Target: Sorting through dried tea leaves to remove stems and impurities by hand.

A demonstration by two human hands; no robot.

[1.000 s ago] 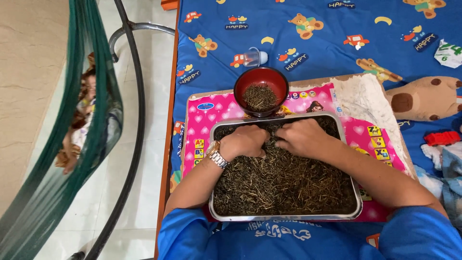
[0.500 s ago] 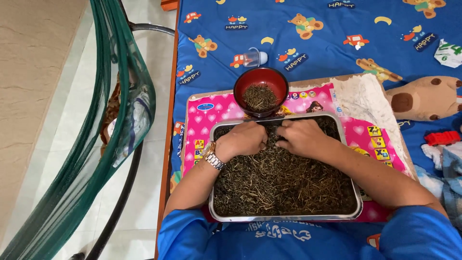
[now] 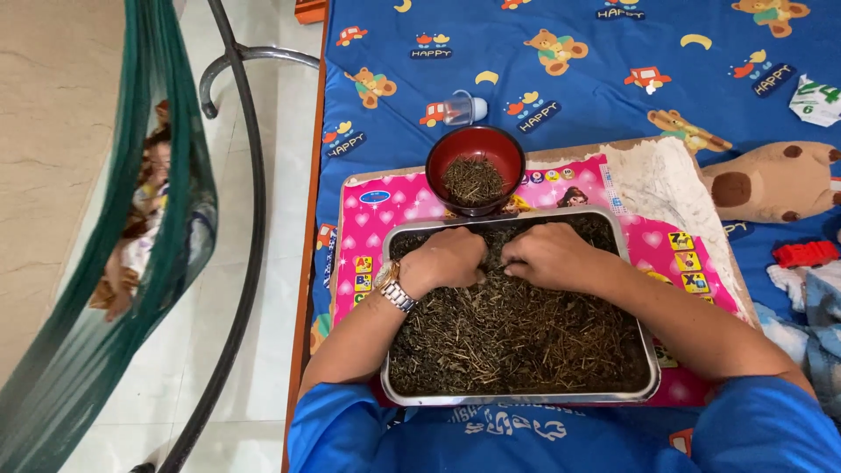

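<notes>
A metal tray (image 3: 520, 399) full of dark dried leaves and stems (image 3: 526, 333) lies on a pink patterned mat (image 3: 385, 210). My left hand (image 3: 442, 260), with a metal watch on its wrist, rests curled on the leaves near the tray's far edge. Beside it, my right hand (image 3: 552, 256) is pressed into the same heap, fingers bent and touching the left hand's fingertips. Whether either hand pinches any leaves is hidden. A dark red bowl (image 3: 474, 165) holding some of the dried leaves stands just beyond the tray.
A blue cartoon-print sheet (image 3: 569, 70) covers the surface. A small clear bottle (image 3: 458, 109) lies behind the bowl, a brown plush toy (image 3: 771, 182) and red toy (image 3: 804, 253) at right. At left a green hammock (image 3: 105, 263) on a metal frame (image 3: 250, 175) holds a child.
The hammock at left has swung back and forth. My hands have stayed in the leaves at the tray's far edge, shifting only slightly.
</notes>
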